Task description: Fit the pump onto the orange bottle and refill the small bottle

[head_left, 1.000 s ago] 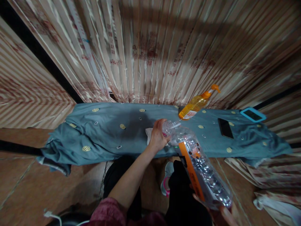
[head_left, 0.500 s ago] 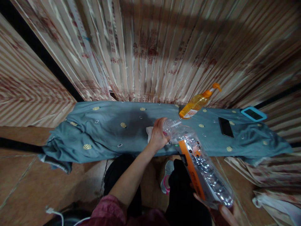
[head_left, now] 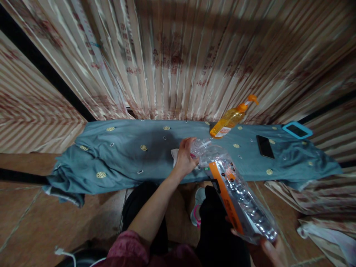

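Above blue cloth, left hand pinches bottle neck; right hand cups base.

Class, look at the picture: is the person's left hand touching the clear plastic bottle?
Touching. The head view shows the left hand with its fingers wrapped round the neck of the clear plastic bottle.

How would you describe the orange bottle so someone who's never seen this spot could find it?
Find the blue-grey cloth spread below the striped curtain. At its far edge, right of centre, stands the orange bottle, leaning. It alone is orange with a pump top; the clear bottle is in hand.
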`<state>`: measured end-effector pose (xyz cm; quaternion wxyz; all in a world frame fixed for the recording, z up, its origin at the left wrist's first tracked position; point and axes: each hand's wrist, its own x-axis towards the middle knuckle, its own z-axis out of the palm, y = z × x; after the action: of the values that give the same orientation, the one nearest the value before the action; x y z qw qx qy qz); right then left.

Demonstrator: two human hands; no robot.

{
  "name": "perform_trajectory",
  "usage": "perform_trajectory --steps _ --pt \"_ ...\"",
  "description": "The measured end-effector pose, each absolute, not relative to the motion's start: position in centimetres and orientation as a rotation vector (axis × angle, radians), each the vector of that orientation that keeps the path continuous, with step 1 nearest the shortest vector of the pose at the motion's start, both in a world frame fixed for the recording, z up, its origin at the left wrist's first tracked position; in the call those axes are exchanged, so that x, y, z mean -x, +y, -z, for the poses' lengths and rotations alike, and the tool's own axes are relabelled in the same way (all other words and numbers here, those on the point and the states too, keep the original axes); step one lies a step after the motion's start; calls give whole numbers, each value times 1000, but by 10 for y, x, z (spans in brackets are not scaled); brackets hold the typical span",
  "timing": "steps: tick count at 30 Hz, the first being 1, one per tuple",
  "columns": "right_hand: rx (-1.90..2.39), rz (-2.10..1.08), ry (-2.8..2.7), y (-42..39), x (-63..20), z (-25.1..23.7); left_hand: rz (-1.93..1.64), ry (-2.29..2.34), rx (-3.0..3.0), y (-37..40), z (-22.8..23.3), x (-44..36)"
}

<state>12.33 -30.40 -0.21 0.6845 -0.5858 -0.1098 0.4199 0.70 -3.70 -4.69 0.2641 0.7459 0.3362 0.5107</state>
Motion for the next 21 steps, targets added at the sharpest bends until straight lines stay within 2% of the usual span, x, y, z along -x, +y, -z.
perform_trajectory --steps 21 --pt "1459 -847 -309 -302 -127 -7 -1321 979 -2015 -38 47 -8"
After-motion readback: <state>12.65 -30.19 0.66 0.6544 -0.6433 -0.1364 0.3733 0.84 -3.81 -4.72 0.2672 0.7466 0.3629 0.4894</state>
